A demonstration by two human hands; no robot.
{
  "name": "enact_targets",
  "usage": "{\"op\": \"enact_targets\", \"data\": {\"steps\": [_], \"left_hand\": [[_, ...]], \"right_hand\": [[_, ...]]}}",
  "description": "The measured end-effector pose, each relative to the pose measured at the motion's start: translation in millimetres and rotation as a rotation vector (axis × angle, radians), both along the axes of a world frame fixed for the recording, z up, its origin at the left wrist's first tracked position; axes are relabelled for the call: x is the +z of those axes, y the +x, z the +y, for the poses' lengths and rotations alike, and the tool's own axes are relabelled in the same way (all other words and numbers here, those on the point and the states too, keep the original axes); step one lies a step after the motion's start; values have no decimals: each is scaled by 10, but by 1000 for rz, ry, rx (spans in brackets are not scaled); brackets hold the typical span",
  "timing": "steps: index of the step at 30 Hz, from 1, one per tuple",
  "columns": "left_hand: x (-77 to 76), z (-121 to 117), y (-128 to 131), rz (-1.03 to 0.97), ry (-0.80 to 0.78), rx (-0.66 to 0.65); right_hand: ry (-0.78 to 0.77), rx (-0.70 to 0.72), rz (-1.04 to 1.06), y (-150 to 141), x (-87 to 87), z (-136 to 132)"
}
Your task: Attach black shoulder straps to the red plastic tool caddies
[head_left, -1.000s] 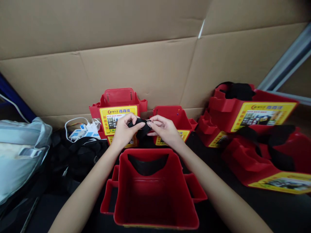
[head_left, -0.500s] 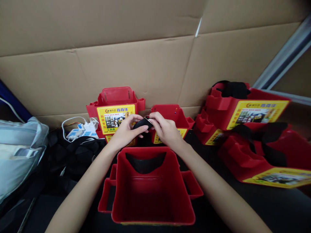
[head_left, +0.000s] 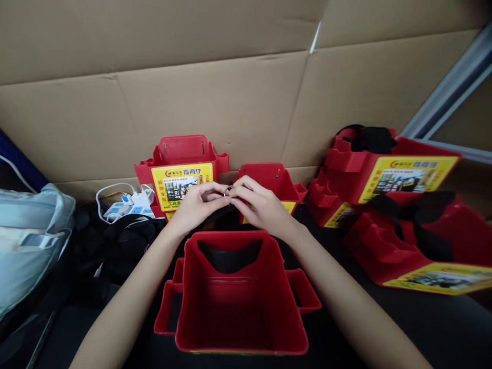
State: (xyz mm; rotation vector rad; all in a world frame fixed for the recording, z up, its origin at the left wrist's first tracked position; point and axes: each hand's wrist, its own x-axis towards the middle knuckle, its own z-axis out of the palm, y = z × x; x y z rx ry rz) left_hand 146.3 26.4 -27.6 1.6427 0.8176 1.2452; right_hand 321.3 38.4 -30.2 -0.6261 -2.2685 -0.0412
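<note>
Just beyond the near red plastic tool box (head_left: 242, 307), my two hands meet at their fingertips. My left hand (head_left: 202, 202) is closed on a black strap (head_left: 216, 217), which is mostly hidden under the fingers. My right hand (head_left: 259, 201) pinches a small metal ring (head_left: 227, 191) where the fingertips of both hands come together. The near box stands upright with its open top toward me. A black band (head_left: 229, 259) runs across the inside of its far wall, and side pockets stick out on both sides.
More red tool boxes with yellow labels stand behind (head_left: 182, 148) and at the right (head_left: 407, 246), some stacked. To the left are a white power strip (head_left: 132, 205), heaped black straps (head_left: 123, 241) and a pale bag (head_left: 33, 241). A cardboard wall (head_left: 211, 107) closes off the back.
Both hands have turned inward and closed together around the ring. The black strap, plainly visible over my left fingers before, now hangs mostly covered below them. The near box has stayed in place.
</note>
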Motion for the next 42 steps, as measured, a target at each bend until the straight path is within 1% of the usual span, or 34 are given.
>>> {"op": "enact_targets", "data": {"steps": [2,5,8,11,15,17,19,21,24,28,30,33,38,42], "left_hand": [[2,11,-19,-8,17,10],[8,10,-39,15,24,18],[24,-22,-38,65,-6,41],[50,-69,-17,130,-29,60],[67,-99,1,177,-78,44],[65,-91,-7,164,-75,31],[64,-78,-21,165,-52,24],[66,-70,-33,184,-34,28],[62,-68,-36,207,-22,32],[22,-50,-27,223,0,9],[-4,-31,-22,240,21,6],[-34,-6,-16,274,23,2],[-55,17,-15,290,-29,-49],[-67,35,-23,345,-24,-48]], "right_hand": [[-14,53,44,-10,-21,21],[-50,53,100,-26,-49,26],[-148,20,139,-29,-45,-2],[-269,19,167,-29,-13,-33],[-383,0,306,-41,23,-45],[-507,53,372,-43,34,-37],[-676,147,426,-38,43,-23],[-822,210,460,-26,52,-3],[-1000,230,461,-4,50,42],[-1276,264,485,12,16,112],[-1363,266,523,8,2,126],[-1365,194,554,-13,-2,103],[-1248,79,528,-51,-12,56],[-1189,7,494,-79,-73,78]]}}
